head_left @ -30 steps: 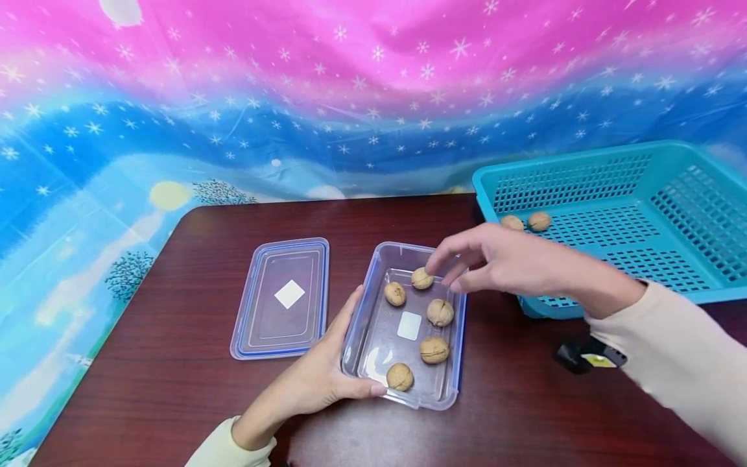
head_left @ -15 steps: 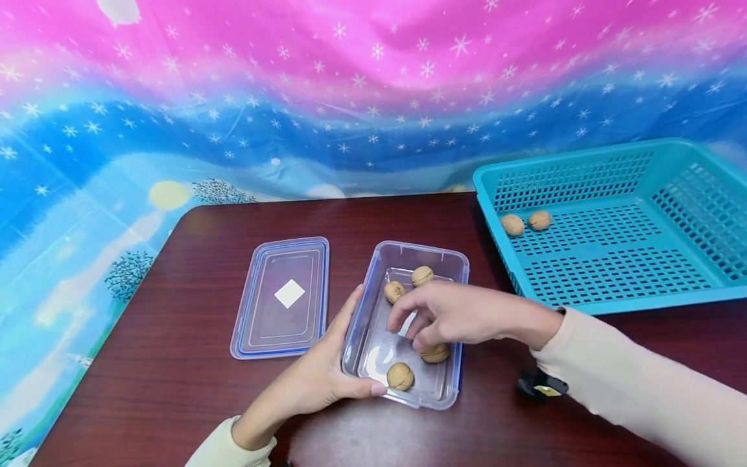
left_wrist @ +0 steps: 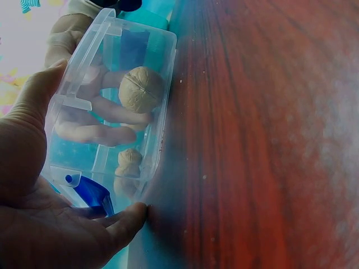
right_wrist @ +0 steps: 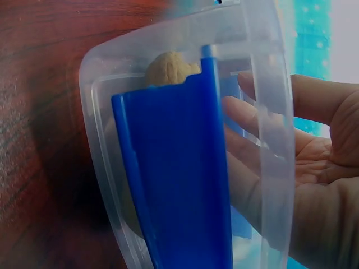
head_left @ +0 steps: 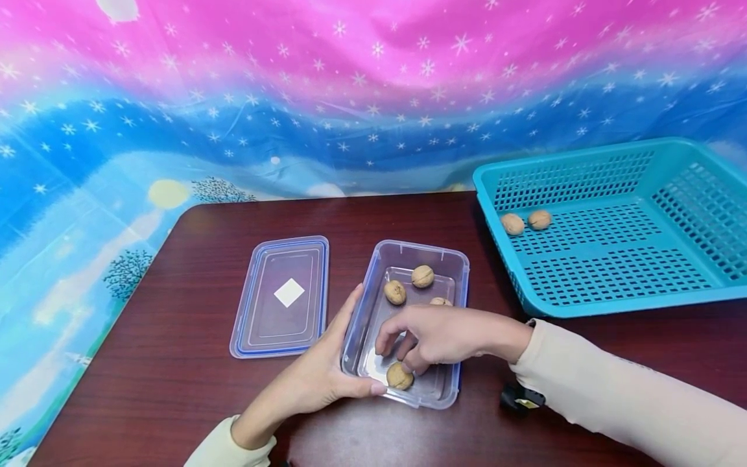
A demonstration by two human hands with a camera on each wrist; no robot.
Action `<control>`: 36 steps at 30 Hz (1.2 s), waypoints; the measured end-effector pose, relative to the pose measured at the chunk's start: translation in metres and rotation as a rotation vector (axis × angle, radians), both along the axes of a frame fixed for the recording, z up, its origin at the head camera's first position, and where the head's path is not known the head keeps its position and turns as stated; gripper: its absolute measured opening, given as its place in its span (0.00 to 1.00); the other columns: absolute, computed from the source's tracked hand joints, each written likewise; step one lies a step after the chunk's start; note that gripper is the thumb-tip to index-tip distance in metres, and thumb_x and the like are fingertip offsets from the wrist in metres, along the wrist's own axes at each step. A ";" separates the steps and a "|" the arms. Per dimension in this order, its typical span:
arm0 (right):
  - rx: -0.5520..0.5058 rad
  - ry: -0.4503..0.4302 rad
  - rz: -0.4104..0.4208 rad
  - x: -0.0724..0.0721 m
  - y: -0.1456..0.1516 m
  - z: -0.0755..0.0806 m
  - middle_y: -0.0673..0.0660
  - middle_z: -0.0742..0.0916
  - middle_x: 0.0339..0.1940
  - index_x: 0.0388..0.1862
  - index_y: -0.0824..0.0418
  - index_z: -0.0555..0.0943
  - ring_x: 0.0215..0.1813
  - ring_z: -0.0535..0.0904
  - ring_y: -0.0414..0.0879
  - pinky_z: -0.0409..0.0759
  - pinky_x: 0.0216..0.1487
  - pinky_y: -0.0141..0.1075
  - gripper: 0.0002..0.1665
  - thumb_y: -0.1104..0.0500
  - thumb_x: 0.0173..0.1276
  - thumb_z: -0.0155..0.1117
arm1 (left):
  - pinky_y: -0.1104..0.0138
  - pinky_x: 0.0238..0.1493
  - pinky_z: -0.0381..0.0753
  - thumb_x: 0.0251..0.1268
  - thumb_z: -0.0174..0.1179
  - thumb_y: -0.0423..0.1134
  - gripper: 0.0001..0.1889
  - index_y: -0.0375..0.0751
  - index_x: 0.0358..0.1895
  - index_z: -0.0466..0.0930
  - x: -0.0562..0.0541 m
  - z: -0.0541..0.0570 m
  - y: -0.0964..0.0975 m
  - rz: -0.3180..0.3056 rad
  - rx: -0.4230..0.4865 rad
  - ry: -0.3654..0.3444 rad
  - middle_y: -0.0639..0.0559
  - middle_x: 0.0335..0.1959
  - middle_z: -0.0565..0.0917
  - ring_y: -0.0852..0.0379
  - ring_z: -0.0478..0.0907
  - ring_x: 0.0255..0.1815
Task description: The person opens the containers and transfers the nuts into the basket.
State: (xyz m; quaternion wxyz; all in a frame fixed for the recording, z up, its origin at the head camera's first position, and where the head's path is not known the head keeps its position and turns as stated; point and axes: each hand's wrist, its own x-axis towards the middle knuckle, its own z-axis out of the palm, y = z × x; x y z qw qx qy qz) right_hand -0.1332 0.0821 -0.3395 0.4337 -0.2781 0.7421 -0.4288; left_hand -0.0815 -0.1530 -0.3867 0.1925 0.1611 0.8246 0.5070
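Note:
My left hand (head_left: 315,379) holds the near left corner of a clear plastic food container (head_left: 463,272), thumb on the front wall and fingers along the left side. Inside the container, my right hand (head_left: 443,334) reaches down with loosely bent fingers, its thumb right at the nearest walnut (head_left: 399,377). That walnut (left_wrist: 141,89) shows through the wall in the left wrist view. Farther back lie two more walnuts, one left (head_left: 395,292) and one right (head_left: 423,276). Another walnut (head_left: 441,301) peeks out behind my right hand, which hides the rest. A blue side clip (right_wrist: 174,168) fills the right wrist view.
Left of the container lies its clear lid (head_left: 268,324) with a blue seal and a white label. A turquoise basket (head_left: 589,298) stands at the right, with two walnuts (head_left: 539,220) at its left end. A patterned cloth (head_left: 350,97) hangs behind the dark wooden table (head_left: 152,363).
My right hand has moved from the container's far right rim down and toward its near end, passing over the walnuts. My left hand, the container and the walnuts have stayed put.

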 end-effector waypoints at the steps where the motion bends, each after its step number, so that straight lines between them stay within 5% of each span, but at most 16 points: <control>1: 0.001 0.002 0.003 0.000 0.000 0.000 0.56 0.88 0.48 0.51 0.65 0.84 0.48 0.87 0.42 0.84 0.44 0.32 0.20 0.76 0.60 0.64 | 0.61 0.78 0.60 0.49 0.83 0.47 0.71 0.71 0.86 0.32 0.000 0.000 0.000 0.000 0.000 0.000 0.52 0.87 0.52 0.52 0.62 0.80; 14: -0.002 -0.013 0.013 0.001 -0.007 -0.005 0.53 0.87 0.40 0.48 0.66 0.84 0.43 0.83 0.39 0.81 0.40 0.29 0.18 0.76 0.60 0.63 | 0.62 0.78 0.60 0.48 0.83 0.46 0.72 0.70 0.86 0.31 -0.001 0.000 0.000 -0.002 0.006 0.010 0.50 0.87 0.52 0.51 0.62 0.80; 26: -0.046 -0.126 0.006 -0.001 -0.009 -0.010 0.57 0.85 0.37 0.49 0.70 0.83 0.36 0.84 0.41 0.88 0.40 0.36 0.19 0.79 0.59 0.63 | 0.68 0.77 0.58 0.49 0.83 0.46 0.72 0.70 0.86 0.31 0.000 -0.002 0.000 -0.004 0.015 0.011 0.50 0.87 0.51 0.51 0.61 0.80; 36: -0.009 -0.142 -0.001 -0.002 -0.009 -0.010 0.58 0.84 0.34 0.45 0.70 0.83 0.31 0.83 0.41 0.88 0.37 0.35 0.16 0.79 0.57 0.66 | 0.64 0.78 0.59 0.49 0.83 0.47 0.71 0.68 0.86 0.32 0.000 -0.002 0.000 -0.003 -0.004 0.016 0.50 0.87 0.52 0.51 0.62 0.80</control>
